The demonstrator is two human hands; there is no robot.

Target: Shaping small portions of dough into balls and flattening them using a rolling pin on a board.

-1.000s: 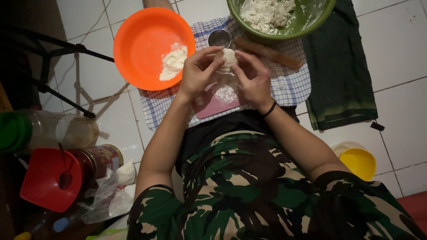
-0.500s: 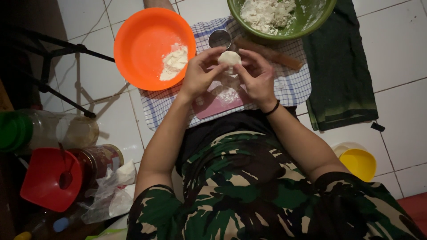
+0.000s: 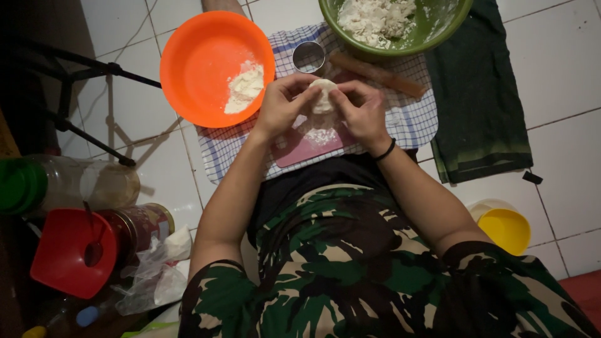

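Red funnel (image 3: 72, 250), yellow cup (image 3: 504, 226), dark green cloth (image 3: 479, 94), clear jar (image 3: 75, 184).

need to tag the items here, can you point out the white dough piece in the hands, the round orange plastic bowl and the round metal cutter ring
white dough piece (image 3: 323, 99), head view, on its exposed face between the fingers
round orange plastic bowl (image 3: 200, 59), head view, on its bare inner wall
round metal cutter ring (image 3: 308, 57), head view, on its rim
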